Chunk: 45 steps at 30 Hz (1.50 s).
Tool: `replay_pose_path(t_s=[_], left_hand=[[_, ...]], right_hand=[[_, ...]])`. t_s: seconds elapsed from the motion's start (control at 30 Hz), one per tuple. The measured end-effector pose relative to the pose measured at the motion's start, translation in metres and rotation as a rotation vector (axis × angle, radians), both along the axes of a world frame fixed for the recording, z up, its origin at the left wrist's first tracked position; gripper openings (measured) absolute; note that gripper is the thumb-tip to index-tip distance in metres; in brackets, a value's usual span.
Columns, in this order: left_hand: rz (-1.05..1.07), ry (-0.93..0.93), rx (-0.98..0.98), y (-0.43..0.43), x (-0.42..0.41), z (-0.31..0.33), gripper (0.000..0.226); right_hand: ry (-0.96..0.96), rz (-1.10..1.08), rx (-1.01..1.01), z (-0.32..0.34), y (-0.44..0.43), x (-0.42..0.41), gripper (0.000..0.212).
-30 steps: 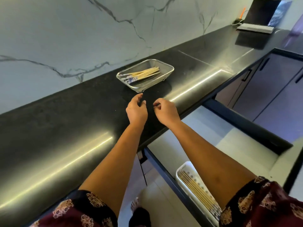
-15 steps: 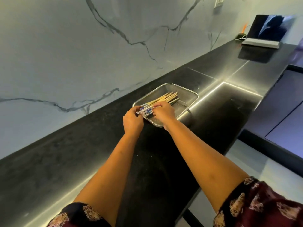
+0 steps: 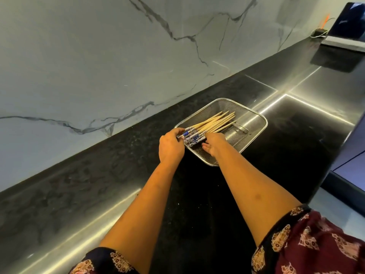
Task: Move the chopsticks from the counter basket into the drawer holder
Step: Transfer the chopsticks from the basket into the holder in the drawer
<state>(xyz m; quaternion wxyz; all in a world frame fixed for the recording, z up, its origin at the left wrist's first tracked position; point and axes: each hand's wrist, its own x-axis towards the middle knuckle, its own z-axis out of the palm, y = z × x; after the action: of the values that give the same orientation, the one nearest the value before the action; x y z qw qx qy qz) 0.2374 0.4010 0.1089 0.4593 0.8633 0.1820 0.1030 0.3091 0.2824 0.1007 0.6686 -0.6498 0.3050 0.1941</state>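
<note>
both hands have reached into the basket (image 3: 254, 123) at frame centre since a second ago; left hand (image 3: 171, 145) and right hand (image 3: 214, 143) now gather the chopsticks (image 3: 209, 125), grip closing, nothing lifted yet.

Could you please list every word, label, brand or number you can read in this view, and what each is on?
None can be read.
The chopsticks in the mesh basket bear blue and white patterns, not lettering.
The laptop screen is too blurred to read.
The sleeves' print is ornament only.
</note>
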Motion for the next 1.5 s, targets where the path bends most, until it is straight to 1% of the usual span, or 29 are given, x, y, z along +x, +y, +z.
replay_pose_path(t_s=[0.1, 0.23, 0.33, 0.47, 0.63, 0.77, 0.9, 0.97, 1.0, 1.03, 1.07, 1.13, 1.23, 1.3, 1.4, 1.47, 1.5], left_hand=[[-0.005, -0.002, -0.034, 0.000, 0.002, -0.001, 0.027], [-0.011, 0.014, -0.045, 0.001, 0.003, -0.003, 0.024], [-0.011, 0.022, -0.061, 0.001, 0.005, -0.003, 0.024], [-0.009, 0.018, -0.074, 0.000, 0.004, -0.001, 0.024], [-0.005, 0.025, -0.127, 0.000, 0.002, 0.000, 0.023], [-0.002, 0.012, -0.137, 0.000, -0.001, 0.002, 0.023], [-0.003, -0.007, -0.159, -0.001, -0.006, 0.006, 0.023], [0.004, -0.021, -0.165, -0.003, -0.009, 0.011, 0.022], [0.012, -0.034, -0.173, -0.004, -0.011, 0.013, 0.022], [0.022, -0.050, -0.180, -0.004, -0.013, 0.015, 0.022], [0.033, -0.072, -0.183, -0.005, -0.018, 0.019, 0.021], [0.050, -0.104, -0.190, -0.008, -0.020, 0.025, 0.021], [0.049, -0.160, -0.258, -0.012, -0.029, 0.040, 0.022], [0.022, -0.203, -0.306, -0.014, -0.036, 0.054, 0.025], [-0.060, -0.239, -0.396, -0.014, -0.044, 0.067, 0.031], [-0.089, -0.241, -0.471, -0.015, -0.051, 0.071, 0.035], [-0.087, -0.241, -0.498, -0.014, -0.054, 0.072, 0.034]], right_hand=[[0.004, -0.010, 0.082, -0.003, 0.006, 0.009, 0.029], [0.003, -0.054, 0.147, -0.011, 0.008, 0.017, 0.033], [0.012, -0.058, 0.196, -0.013, 0.008, 0.020, 0.042], [0.023, -0.060, 0.205, -0.017, 0.007, 0.023, 0.048], [0.041, -0.058, 0.207, -0.010, 0.003, 0.018, 0.045], [0.054, -0.088, 0.170, -0.002, -0.004, 0.015, 0.044], [0.012, -0.157, 0.265, 0.009, -0.009, 0.009, 0.037], [-0.042, -0.175, 0.273, 0.016, -0.010, 0.007, 0.040], [-0.077, -0.180, 0.293, 0.022, -0.011, 0.005, 0.039], [-0.112, -0.172, 0.324, 0.028, -0.011, 0.001, 0.034], [-0.147, -0.139, 0.353, 0.037, -0.011, -0.006, 0.026], [-0.209, -0.047, 0.378, 0.048, -0.010, -0.014, 0.022], [-0.318, 0.126, 0.394, 0.063, -0.011, -0.036, 0.032], [-0.380, 0.271, 0.345, 0.075, -0.012, -0.052, 0.035], [-0.435, 0.478, 0.172, 0.084, -0.009, -0.079, 0.033], [-0.459, 0.573, 0.136, 0.086, -0.006, -0.097, 0.029], [-0.470, 0.607, 0.153, 0.085, -0.004, -0.106, 0.029]])
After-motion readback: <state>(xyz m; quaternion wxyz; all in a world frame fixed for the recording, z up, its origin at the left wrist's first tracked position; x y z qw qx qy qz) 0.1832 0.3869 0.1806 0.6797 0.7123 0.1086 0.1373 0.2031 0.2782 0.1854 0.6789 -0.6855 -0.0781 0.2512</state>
